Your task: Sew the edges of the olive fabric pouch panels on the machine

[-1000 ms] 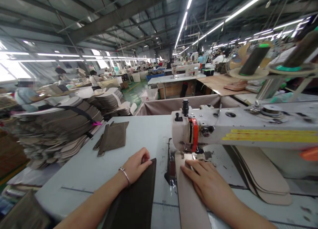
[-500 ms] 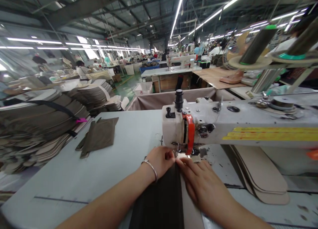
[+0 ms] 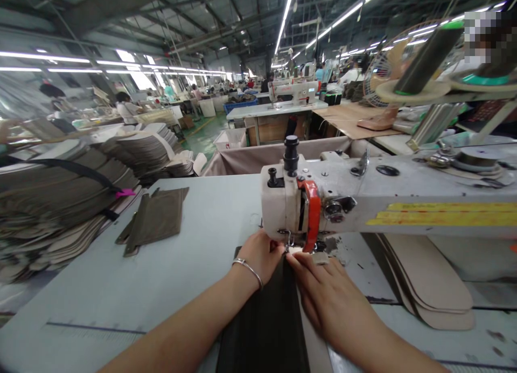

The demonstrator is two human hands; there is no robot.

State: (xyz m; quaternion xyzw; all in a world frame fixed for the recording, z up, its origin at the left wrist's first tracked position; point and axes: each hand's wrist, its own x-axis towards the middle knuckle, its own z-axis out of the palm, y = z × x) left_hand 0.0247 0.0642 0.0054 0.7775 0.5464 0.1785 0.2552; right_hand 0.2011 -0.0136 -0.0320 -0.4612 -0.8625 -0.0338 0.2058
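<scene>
My left hand [image 3: 260, 258], a bracelet at its wrist, pinches the edge of a dark fabric piece [image 3: 264, 330] just before the presser foot of a white sewing machine [image 3: 278, 200]. On the right side of the seam, my right hand [image 3: 329, 289] grips the same edge, its fingertips close to those of the left. The fabric runs back from the needle area toward me, with a pale strip [image 3: 317, 351] along its right side under my right hand. Both thumbs are partly hidden.
Brown fabric pieces [image 3: 159, 216] lie on the table's left part. Big stacks of cut panels [image 3: 60, 200] stand beyond the left edge. Beige rounded panels [image 3: 428, 276] rest under the machine arm. Thread cones [image 3: 430, 57] rise at right. A fabric-lined bin [image 3: 242, 160] sits behind the table.
The view has shifted slightly. My hands stay at the needle area, fingertips still close together on the fabric; the left wrist has moved slightly to the right and up.
</scene>
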